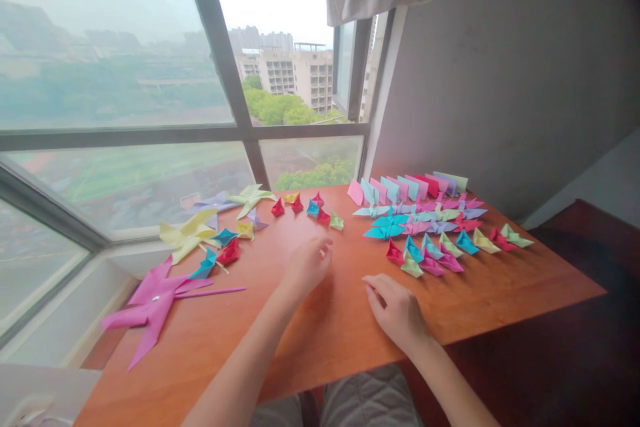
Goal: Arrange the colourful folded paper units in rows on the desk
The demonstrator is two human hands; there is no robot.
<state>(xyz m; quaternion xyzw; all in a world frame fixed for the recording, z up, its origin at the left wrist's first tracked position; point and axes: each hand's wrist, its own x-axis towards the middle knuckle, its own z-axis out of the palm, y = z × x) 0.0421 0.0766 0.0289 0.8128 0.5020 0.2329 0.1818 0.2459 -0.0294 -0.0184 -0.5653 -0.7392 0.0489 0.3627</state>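
Observation:
Over the middle of the table, my left hand (309,265) is held with its fingers loosely curled and slightly apart, and nothing shows in it. The folded paper boats closest to it are a red paper boat (323,218) and a pale green paper boat (337,221). To the right, my right hand (396,310) hovers low near the tabletop, thumb and fingers bent but apart, also without anything visible in it. Beyond that hand stand several coloured paper boats, among them a green one (412,265) and a magenta one (431,264). Neither hand touches any paper piece.
Several paper cranes (389,223) lie behind the boats at right, with a row of upright folded cards (394,189) at the back. Paper pinwheels, including a magenta one (155,300) with a stick, line the left side. The wooden table (310,347) borders a window.

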